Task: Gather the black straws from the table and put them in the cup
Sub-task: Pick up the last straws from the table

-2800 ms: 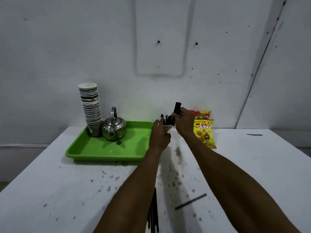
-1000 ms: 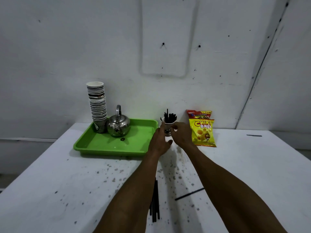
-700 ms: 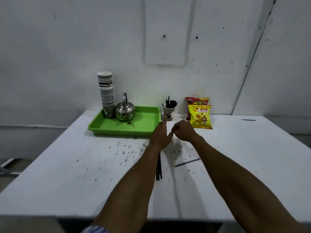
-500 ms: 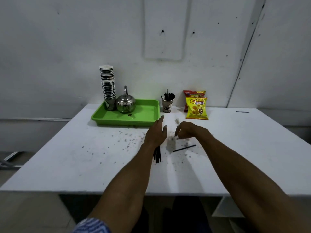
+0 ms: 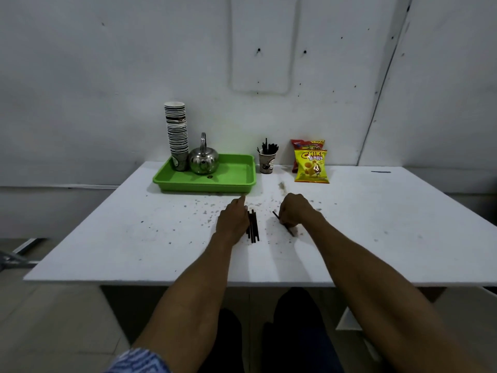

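Note:
A paper cup [image 5: 266, 163] with several black straws [image 5: 269, 147] standing in it sits at the back of the white table [image 5: 134, 232], right of the green tray. A bundle of black straws [image 5: 253, 227] lies mid-table. My left hand [image 5: 231, 220] rests flat on the table, fingers touching the bundle's left side. My right hand [image 5: 294, 211] is curled around a single black straw [image 5: 290, 230] that lies slanted on the table, its ends showing on both sides of the fingers.
A green tray [image 5: 228, 179] holds a tall stack of paper cups [image 5: 177, 133] and a steel kettle [image 5: 203, 157]. Two snack bags [image 5: 310, 165] stand by the wall. A dark mark [image 5: 380, 172] lies far right. Dark specks dot the tabletop.
Both hands left the cup at the back and came down to mid-table. The view pulled back. My left hand reached the bundle; my right hand closed on the single straw.

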A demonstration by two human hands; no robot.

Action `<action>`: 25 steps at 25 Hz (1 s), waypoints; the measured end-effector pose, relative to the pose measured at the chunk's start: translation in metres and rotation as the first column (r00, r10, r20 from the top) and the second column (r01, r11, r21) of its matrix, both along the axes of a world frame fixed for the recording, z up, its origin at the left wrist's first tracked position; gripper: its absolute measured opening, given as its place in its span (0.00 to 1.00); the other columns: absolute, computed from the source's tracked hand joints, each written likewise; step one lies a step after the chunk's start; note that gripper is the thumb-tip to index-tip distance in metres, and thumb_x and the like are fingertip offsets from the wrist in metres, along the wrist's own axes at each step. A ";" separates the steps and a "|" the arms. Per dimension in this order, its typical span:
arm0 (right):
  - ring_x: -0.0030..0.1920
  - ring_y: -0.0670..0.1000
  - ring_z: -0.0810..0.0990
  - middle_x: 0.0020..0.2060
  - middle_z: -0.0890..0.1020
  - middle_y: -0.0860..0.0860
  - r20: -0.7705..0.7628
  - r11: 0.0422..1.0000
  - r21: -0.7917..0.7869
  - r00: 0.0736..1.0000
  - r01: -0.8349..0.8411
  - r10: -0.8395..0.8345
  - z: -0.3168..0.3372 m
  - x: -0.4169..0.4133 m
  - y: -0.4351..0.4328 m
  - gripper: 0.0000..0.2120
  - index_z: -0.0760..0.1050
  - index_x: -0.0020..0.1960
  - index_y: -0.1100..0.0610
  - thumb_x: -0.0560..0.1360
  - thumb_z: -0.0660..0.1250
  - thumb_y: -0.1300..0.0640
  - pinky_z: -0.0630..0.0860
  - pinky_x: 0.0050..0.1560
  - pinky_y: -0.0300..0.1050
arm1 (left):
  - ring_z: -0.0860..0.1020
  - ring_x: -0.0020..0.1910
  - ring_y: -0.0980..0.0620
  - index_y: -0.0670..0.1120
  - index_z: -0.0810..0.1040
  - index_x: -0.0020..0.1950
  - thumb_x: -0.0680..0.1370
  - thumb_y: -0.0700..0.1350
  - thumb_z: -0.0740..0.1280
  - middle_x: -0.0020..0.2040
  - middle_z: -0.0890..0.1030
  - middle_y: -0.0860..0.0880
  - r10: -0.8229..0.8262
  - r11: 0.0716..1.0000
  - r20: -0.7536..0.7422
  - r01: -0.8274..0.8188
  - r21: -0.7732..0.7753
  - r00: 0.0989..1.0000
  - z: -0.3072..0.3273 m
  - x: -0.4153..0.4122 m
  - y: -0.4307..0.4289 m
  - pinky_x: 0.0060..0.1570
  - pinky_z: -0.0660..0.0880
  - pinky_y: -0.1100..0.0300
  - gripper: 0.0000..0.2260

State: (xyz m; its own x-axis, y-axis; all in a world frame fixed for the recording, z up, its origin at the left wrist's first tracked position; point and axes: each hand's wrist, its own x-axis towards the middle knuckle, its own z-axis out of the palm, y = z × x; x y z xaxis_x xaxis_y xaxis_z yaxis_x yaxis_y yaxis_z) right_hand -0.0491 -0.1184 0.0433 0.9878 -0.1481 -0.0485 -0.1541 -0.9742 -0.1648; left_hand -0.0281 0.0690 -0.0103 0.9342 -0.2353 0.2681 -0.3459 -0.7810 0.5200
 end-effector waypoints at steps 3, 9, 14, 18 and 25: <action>0.55 0.61 0.80 0.54 0.81 0.60 0.071 0.989 0.143 0.996 0.049 -0.059 -0.007 0.005 0.042 0.12 0.75 0.45 0.64 0.72 0.68 0.54 0.72 0.44 0.44 | 0.69 0.71 0.42 0.43 0.62 0.76 0.77 0.37 0.57 0.72 0.70 0.41 0.062 0.991 -0.016 -0.059 0.123 0.998 -0.005 -0.003 0.011 0.69 0.65 0.47 0.26; 0.56 0.57 0.79 0.53 0.79 0.56 0.102 0.965 0.241 0.986 0.101 -0.128 -0.012 0.001 0.090 0.28 0.73 0.55 0.61 0.64 0.78 0.44 0.74 0.44 0.46 | 0.70 0.68 0.43 0.42 0.72 0.66 0.76 0.43 0.62 0.65 0.74 0.44 0.102 0.964 0.030 -0.107 0.245 0.994 -0.017 0.005 0.035 0.67 0.66 0.48 0.19; 0.58 0.59 0.79 0.57 0.79 0.60 0.130 0.985 0.130 0.983 0.114 -0.131 -0.001 0.002 0.080 0.15 0.74 0.57 0.63 0.72 0.70 0.60 0.77 0.49 0.49 | 0.67 0.71 0.43 0.44 0.70 0.69 0.81 0.46 0.55 0.70 0.71 0.43 0.101 0.964 0.068 -0.114 0.241 0.993 -0.023 0.007 0.032 0.70 0.62 0.46 0.18; 0.56 0.60 0.80 0.55 0.80 0.60 0.054 0.996 0.046 0.995 0.078 -0.080 0.006 0.004 0.071 0.11 0.74 0.49 0.60 0.69 0.71 0.66 0.76 0.44 0.47 | 0.64 0.74 0.43 0.43 0.69 0.70 0.81 0.47 0.54 0.72 0.69 0.42 0.110 0.964 0.046 -0.118 0.237 0.993 -0.021 0.007 0.030 0.72 0.59 0.45 0.19; 0.59 0.60 0.79 0.58 0.78 0.60 0.097 0.988 -0.153 0.995 -0.013 0.028 0.002 0.007 0.066 0.14 0.74 0.59 0.62 0.74 0.67 0.60 0.77 0.52 0.50 | 0.54 0.79 0.42 0.46 0.60 0.77 0.82 0.51 0.50 0.79 0.58 0.40 0.139 0.951 -0.032 -0.124 0.283 0.990 -0.023 0.006 0.017 0.76 0.50 0.40 0.23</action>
